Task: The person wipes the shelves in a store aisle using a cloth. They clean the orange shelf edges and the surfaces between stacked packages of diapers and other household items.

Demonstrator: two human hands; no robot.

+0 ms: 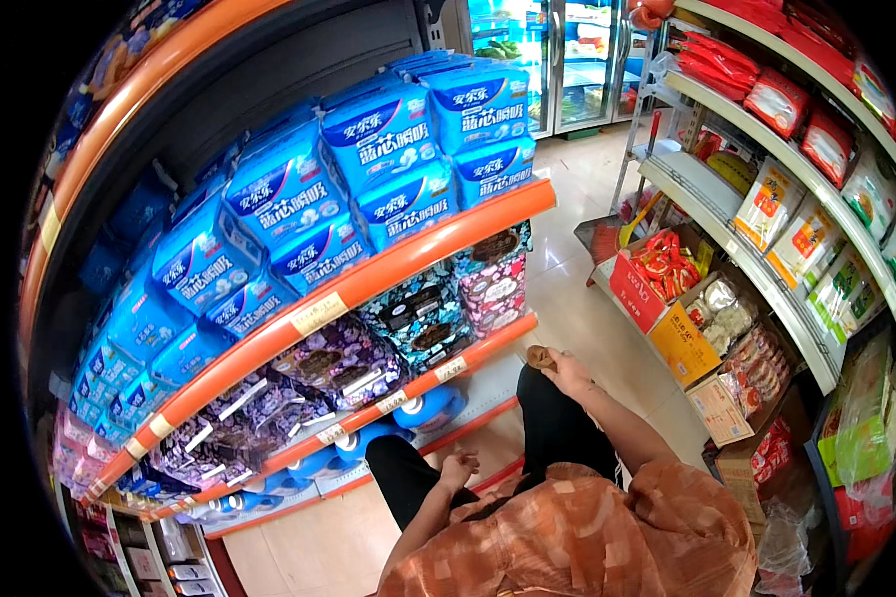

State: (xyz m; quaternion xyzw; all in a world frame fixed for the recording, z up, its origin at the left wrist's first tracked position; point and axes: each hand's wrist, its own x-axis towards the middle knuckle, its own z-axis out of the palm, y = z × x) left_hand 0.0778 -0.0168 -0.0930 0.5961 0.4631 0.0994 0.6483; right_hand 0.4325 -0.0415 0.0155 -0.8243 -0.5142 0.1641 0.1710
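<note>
My right hand [570,375] is by my right knee, at the end of the left-hand shelf. Its fingers grip a small brown object [540,357], possibly a folded cloth; its exact kind is unclear. Over my left thigh hangs my left hand [459,469], fingers loosely bent and apart, with nothing visible in it. Before me, blue packs of sanitary pads [284,190] stand stacked in rows on an orange-edged shelf. Below them are dark flowered packs [340,358], and a pink flowered pack [493,295] sits at the right end. Blue bottles [429,408] line the lowest shelf.
To the right, a rack holds white-and-orange food packets [770,205] and red bags [776,101]. Open cartons [683,343] of packaged food stand low beside the aisle floor [567,287]. A red broom [606,240] leans near the rack's end. Glass-door refrigerators [586,63] stand at the back.
</note>
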